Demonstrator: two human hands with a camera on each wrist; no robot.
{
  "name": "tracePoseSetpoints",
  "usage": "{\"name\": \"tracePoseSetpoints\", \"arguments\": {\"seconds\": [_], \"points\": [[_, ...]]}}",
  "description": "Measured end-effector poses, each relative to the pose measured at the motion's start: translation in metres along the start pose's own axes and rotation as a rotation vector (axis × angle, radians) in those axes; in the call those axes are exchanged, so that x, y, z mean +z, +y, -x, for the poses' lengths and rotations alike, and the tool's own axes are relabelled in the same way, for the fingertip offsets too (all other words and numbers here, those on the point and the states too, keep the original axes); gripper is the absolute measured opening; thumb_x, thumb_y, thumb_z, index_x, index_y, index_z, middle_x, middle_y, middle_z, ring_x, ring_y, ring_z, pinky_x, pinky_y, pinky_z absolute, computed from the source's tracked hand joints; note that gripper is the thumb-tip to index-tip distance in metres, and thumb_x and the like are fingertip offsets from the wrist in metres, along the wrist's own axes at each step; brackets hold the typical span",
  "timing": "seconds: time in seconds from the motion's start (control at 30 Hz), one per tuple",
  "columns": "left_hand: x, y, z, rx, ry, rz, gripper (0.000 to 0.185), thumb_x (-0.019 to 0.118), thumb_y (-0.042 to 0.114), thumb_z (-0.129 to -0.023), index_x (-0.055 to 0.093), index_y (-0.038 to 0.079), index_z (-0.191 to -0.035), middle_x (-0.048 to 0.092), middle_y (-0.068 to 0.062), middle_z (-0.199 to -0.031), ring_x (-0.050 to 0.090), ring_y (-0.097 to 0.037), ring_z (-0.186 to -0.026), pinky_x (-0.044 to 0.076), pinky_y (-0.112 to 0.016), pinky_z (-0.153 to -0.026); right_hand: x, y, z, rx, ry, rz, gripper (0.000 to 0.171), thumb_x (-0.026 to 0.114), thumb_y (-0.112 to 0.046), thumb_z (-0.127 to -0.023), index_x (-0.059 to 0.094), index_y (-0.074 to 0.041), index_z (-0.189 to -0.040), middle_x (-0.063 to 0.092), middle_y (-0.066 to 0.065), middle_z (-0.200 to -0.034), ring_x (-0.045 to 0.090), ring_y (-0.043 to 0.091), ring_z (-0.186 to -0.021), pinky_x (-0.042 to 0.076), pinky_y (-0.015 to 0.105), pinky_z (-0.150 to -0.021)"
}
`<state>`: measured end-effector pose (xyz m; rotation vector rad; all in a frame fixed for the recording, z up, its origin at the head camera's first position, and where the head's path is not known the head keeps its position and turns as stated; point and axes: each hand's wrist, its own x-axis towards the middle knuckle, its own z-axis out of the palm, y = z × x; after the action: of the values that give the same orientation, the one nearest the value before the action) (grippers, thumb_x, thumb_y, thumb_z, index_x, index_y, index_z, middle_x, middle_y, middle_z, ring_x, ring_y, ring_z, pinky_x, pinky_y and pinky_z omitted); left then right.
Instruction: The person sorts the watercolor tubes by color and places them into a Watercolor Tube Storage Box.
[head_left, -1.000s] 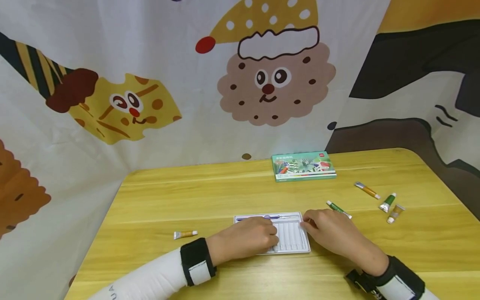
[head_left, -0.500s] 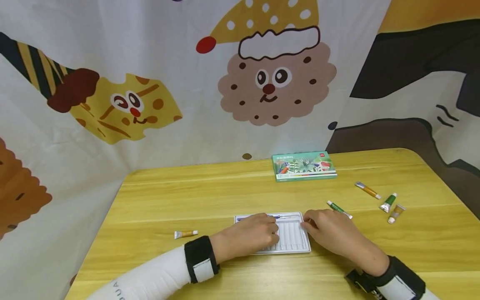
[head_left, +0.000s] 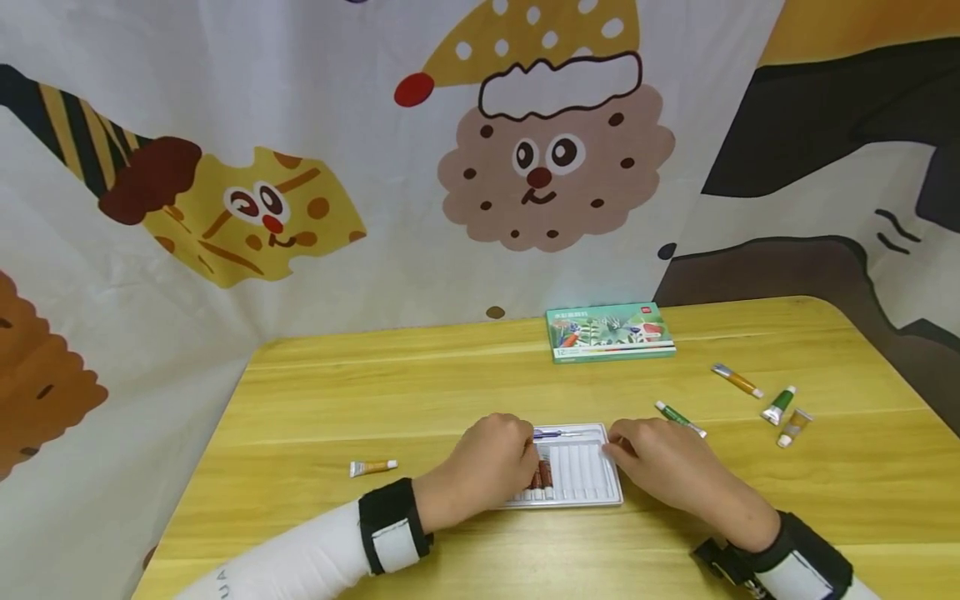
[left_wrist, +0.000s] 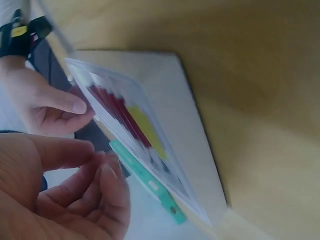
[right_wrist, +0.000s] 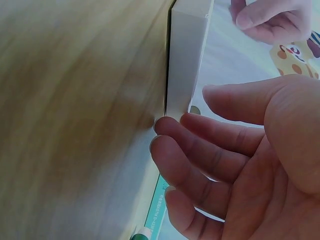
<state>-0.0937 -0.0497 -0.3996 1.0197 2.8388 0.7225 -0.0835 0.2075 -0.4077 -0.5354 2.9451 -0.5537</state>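
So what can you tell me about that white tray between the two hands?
The white tray is a shallow ribbed plastic insert lying flat on the yellow wooden table. A purple-tipped brush lies along its far edge, and dark red tubes fill slots at its left. The left hand covers its left part; the right hand fingers touch its right edge.

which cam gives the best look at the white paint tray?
Head view: the white paint tray lies whole on the table between the left hand and right hand. Left wrist shows it blurred, at a steep angle, with red and yellow inside. Right wrist shows only its edge.
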Motion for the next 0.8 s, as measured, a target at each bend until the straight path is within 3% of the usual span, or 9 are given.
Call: {"name": "tracePoseSetpoints", "arguments": {"seconds": [0.1, 0.2, 0.53, 0.8], "points": [[-0.002, 0.005, 0.002, -0.138, -0.073, 0.147, 0.044, 0.067, 0.009, -0.100, 0.052, 0.017, -0.059, 0.038, 0.011, -0.053, 0.036, 0.001, -0.045, 0.031, -0.016, -0.043, 0.000, 0.001, 0.000, 0.004, -0.004, -0.004, 0.013, 0.079, -0.022, -0.095, 0.076, -0.012, -0.102, 0.063, -0.009, -0.077, 0.048, 0.008, -0.064, 0.042, 0.031, -0.057], [0.000, 0.009, 0.004, -0.197, -0.119, 0.221, 0.048, 0.069, 0.014, -0.100, 0.050, 0.018, -0.056, 0.037, 0.012, -0.051, 0.037, 0.001, -0.044, 0.031, -0.018, -0.044, 0.001, 0.001, -0.001, 0.004, -0.007, -0.004, 0.013, 0.079, -0.022, -0.095, 0.076, -0.012, -0.102, 0.063, -0.009, -0.076, 0.048, 0.008, -0.064, 0.042, 0.031, -0.058], [0.010, 0.013, 0.006, -0.239, -0.171, 0.275, 0.056, 0.074, 0.017, -0.097, 0.042, 0.017, -0.051, 0.031, 0.013, -0.046, 0.036, -0.001, -0.043, 0.032, -0.019, -0.046, 0.000, 0.001, -0.001, 0.006, -0.009, -0.004, 0.013, 0.079, -0.022, -0.095, 0.076, -0.011, -0.101, 0.061, -0.010, -0.075, 0.048, 0.008, -0.063, 0.042, 0.030, -0.057], [0.008, 0.014, 0.004, -0.259, -0.185, 0.295, 0.058, 0.074, 0.016, -0.097, 0.040, 0.017, -0.050, 0.030, 0.013, -0.045, 0.033, -0.002, -0.040, 0.027, -0.020, -0.042, 0.001, 0.002, 0.001, 0.006, -0.032, -0.021, 0.009, 0.081, -0.020, -0.093, 0.076, -0.013, -0.096, 0.063, -0.009, -0.077, 0.048, 0.008, -0.063, 0.042, 0.029, -0.058]]}}
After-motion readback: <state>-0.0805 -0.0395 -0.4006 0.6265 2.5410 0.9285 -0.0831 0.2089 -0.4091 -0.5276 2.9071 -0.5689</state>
